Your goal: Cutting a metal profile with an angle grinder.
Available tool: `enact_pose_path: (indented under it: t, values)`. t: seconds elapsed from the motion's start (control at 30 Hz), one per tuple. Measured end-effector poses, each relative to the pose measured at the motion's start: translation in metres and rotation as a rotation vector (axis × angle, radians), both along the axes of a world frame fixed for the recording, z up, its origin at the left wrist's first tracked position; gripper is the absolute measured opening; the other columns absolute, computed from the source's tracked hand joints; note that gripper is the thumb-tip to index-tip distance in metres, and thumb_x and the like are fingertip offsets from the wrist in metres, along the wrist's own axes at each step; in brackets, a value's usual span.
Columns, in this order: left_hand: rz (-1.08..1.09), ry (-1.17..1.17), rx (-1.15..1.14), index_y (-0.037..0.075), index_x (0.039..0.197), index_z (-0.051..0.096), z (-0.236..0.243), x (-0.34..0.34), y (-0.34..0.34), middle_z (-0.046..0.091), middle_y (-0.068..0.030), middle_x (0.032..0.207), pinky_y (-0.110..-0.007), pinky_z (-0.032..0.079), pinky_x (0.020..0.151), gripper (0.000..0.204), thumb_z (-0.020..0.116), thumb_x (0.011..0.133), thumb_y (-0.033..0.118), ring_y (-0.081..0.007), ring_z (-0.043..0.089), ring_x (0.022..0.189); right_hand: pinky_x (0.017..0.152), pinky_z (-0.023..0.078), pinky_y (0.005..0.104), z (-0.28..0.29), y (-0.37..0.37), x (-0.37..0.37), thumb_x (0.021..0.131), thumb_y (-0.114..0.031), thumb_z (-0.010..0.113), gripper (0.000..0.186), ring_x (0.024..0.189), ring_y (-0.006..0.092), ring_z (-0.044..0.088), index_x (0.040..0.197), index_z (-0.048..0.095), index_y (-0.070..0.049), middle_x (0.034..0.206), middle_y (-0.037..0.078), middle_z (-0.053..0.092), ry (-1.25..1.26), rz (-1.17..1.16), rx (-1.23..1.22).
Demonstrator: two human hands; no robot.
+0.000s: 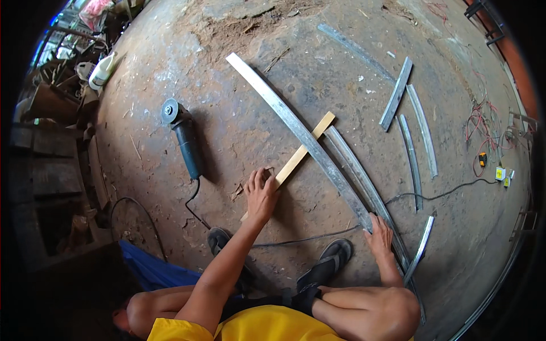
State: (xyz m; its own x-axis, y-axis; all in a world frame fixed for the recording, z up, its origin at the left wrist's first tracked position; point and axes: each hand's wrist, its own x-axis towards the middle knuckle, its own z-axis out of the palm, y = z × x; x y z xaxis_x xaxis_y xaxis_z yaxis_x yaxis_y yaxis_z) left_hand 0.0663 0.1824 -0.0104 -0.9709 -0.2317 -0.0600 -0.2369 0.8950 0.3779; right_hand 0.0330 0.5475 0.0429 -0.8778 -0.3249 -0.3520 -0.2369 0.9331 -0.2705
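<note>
My left hand (261, 197) has its fingers curled round the near part of a wooden strip (294, 159), which lies slanting on the floor. A long grey metal bar (284, 111) rests across that strip. My right hand (380, 236) grips the bar's near end, fingers along its edge. Just right of the bar, a second metal length, a channel (357, 172), lies on the floor and runs past my right hand. To the left of my left hand an angle grinder (185, 143) lies with its disc pointing away from me.
Several metal pieces (396, 94) lie at the far right, and a short one (420, 247) by my right knee. A black cable (438, 195) crosses the floor. Tangled wires (483, 125) and small yellow boxes (500, 173) sit at the right. A white bottle (102, 71) stands among clutter, far left.
</note>
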Motion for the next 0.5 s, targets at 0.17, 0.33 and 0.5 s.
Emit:
enact_pose_path:
  t: [0.17,0.33,0.5]
  values:
    - [-0.017,0.150,0.077,0.009,0.115,0.050,-0.013,0.009,-0.011,0.048,-0.0103,0.119,-0.046,0.029,0.096,0.039,0.062,0.077,0.014,-0.0317,0.040,0.117,0.075,0.045,0.0433,0.020,0.003,-0.017,0.065,-0.009,0.074,0.058,0.093,0.0345,0.055,0.117,0.049,-0.007,0.100,0.014,0.054,0.041,-0.018,-0.090]
    - [-0.048,0.129,0.122,0.008,0.115,0.050,-0.014,0.014,-0.026,0.049,-0.0113,0.116,-0.045,0.032,0.093,0.036,0.059,0.081,0.015,-0.0319,0.043,0.112,0.075,0.046,0.0430,0.008,0.015,-0.025,0.063,-0.010,0.075,0.055,0.092,0.0359,0.056,0.113,0.052,-0.009,0.100,0.014,0.057,-0.005,-0.044,-0.196]
    - [-0.134,0.102,0.118,0.008,0.115,0.050,-0.015,0.002,-0.034,0.049,-0.0110,0.115,-0.044,0.032,0.092,0.035,0.057,0.083,0.018,-0.0313,0.043,0.111,0.076,0.046,0.0430,0.012,0.012,-0.035,0.062,-0.014,0.076,0.055,0.092,0.0365,0.057,0.112,0.053,-0.010,0.102,0.014,0.059,-0.139,-0.054,-0.155]
